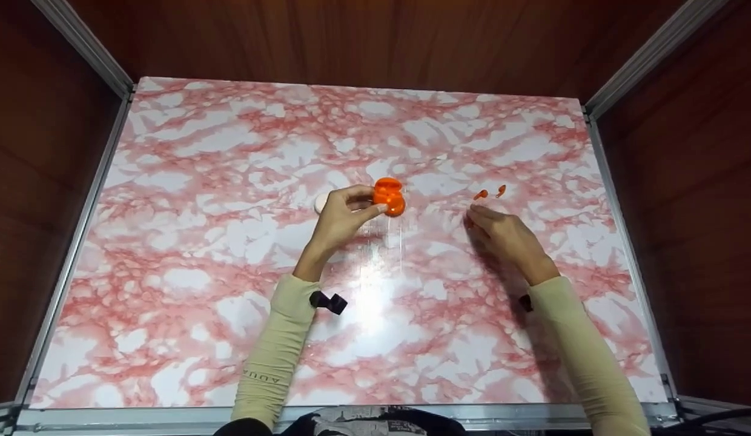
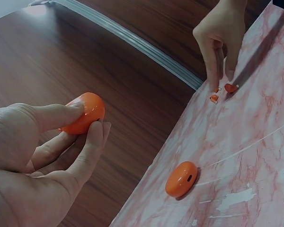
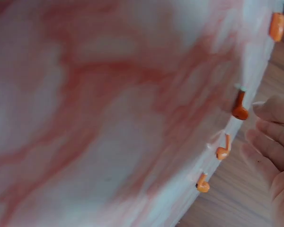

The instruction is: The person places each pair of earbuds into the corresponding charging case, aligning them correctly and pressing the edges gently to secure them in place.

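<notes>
My left hand (image 1: 345, 218) pinches a glossy orange earbud case (image 2: 87, 111) between thumb and fingers, raised over the table. A second orange case (image 2: 182, 179) lies on the tabletop; in the head view the two overlap. On the right, my right hand (image 1: 502, 233) reaches down with fingers extended and nothing in them. Its fingertips are close to an orange earbud (image 3: 240, 111) on the table. Just beyond lie two more orange earbuds, one nearer (image 1: 481, 194) and one farther right (image 1: 501, 191).
A white rounded object (image 1: 320, 203) sits partly hidden behind my left hand. The pink-and-white marbled table (image 1: 230, 151) is edged by metal rails, with dark wood panels (image 1: 363, 42) at the back and both sides.
</notes>
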{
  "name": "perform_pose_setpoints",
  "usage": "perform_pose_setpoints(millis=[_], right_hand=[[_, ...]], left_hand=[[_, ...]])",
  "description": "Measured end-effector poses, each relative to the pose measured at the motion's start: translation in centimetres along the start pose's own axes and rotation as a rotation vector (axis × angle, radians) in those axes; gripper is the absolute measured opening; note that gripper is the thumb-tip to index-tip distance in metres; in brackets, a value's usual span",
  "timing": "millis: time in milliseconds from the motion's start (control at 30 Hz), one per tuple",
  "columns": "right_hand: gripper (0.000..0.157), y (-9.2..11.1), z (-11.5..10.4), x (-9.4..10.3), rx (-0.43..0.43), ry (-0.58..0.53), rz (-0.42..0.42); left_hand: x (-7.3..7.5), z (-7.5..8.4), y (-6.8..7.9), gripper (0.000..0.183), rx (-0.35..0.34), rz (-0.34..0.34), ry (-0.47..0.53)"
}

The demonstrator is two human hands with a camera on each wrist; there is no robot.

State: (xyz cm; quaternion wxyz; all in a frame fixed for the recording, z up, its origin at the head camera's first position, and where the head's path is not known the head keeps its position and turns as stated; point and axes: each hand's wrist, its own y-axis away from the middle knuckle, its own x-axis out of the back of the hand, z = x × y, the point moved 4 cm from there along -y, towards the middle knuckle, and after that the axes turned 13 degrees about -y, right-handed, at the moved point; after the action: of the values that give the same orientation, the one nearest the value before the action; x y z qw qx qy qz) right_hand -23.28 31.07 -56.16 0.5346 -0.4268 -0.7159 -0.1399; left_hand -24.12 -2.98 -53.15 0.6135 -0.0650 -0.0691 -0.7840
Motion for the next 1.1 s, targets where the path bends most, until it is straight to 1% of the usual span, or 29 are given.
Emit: perform_pose_setpoints(millis=[100, 200, 333, 400, 667, 767, 867, 1000, 1100], right_hand=[[0.039, 0.0, 0.0, -0.3, 0.062, 0.08, -0.047], [0.038, 0.0, 0.0, -0.5, 0.096, 0.16, -0.098], [0.041, 0.1, 0.0, -0.6, 0.091, 0.21, -0.158], [0.042, 0.0, 0.0, -0.5, 0.082, 0.224, -0.174], [0.046, -0.1, 0.2, -0.4, 0.034, 0.198, -0.188], [0.045, -0.1, 0.2, -0.3, 0.054, 0.218, -0.172], [0.044, 0.1, 0.2, -0.1, 0.078, 0.22, -0.119], [0.045, 0.2, 0.1, 0.5, 0.083, 0.116, -0.02], [0.041, 0.0, -0.3, 0.7, 0.085, 0.033, 0.037]], left_hand=[[0.0, -0.1, 0.0, 0.031, 0.002, 0.0, 0.006], [-0.1, -0.1, 0.0, 0.032, 0.002, -0.006, 0.008], [0.0, 0.0, -0.1, 0.032, -0.004, -0.003, -0.009], [0.0, 0.0, 0.0, 0.031, -0.008, 0.002, -0.018], [-0.2, 0.1, -0.2, 0.032, -0.001, -0.003, -0.001], [-0.2, 0.1, -0.1, 0.033, 0.001, -0.011, 0.004], [-0.1, 0.2, 0.0, 0.033, -0.002, -0.016, 0.004], [-0.2, 0.2, -0.1, 0.032, -0.012, -0.016, 0.007], [-0.3, 0.1, -0.1, 0.032, -0.011, -0.009, 0.007]])
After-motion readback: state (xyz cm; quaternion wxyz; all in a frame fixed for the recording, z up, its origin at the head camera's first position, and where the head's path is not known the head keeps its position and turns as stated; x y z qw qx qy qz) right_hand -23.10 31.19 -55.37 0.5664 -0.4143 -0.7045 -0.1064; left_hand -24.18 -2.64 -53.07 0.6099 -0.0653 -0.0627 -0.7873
